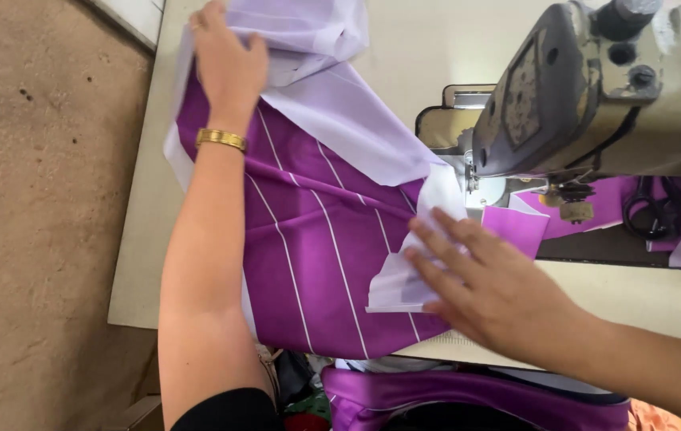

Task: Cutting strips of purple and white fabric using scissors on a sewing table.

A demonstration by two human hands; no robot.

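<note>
The smooth purple cloth with thin white stripes (316,255) lies across the pale table (141,239), centre of view. My right hand (484,283) presses flat on its white lining piece (394,287), fingers spread. At eleven o'clock my left hand (228,64) pinches the lilac fabric (332,104). At two o'clock sits the worn grey sewing machine (596,88).

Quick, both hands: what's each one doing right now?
Left hand: closed on the pale lilac fabric.
Right hand: open, flat on the purple striped fabric.
</note>
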